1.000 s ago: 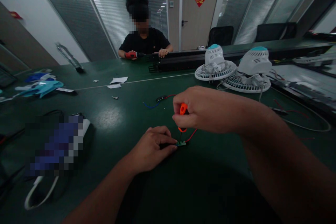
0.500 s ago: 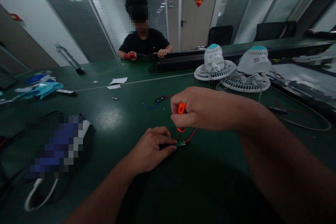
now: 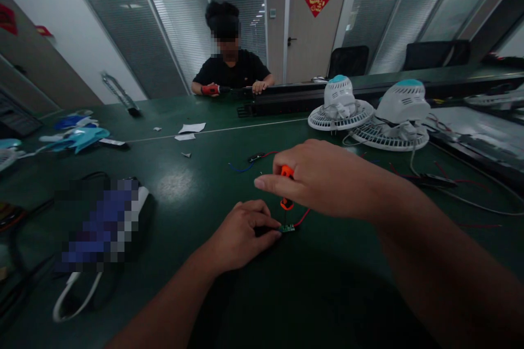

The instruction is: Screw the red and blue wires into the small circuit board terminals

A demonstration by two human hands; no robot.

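Observation:
A small green circuit board (image 3: 289, 228) lies on the green table, with a red wire (image 3: 302, 218) running from its right end. My left hand (image 3: 245, 232) rests on the table and pinches the board's left end between thumb and fingers. Above the board, my right hand (image 3: 313, 174) is closed around an orange and black screwdriver (image 3: 287, 204). The screwdriver stands upright, and its thin shaft reaches down to the board. Whether the tip sits in a screw is too small to tell.
Behind my hands lies another small module (image 3: 256, 157) with red and blue wires. White fan parts (image 3: 339, 109) stand at the back right. A blurred blue-and-white item (image 3: 102, 223) lies left. Across the table a person (image 3: 231, 68) holds a red power tool (image 3: 210, 89).
My right thumb has stretched out to the left along the screwdriver handle, where it was curled before. The whole view has shifted slightly; the left hand still holds the board.

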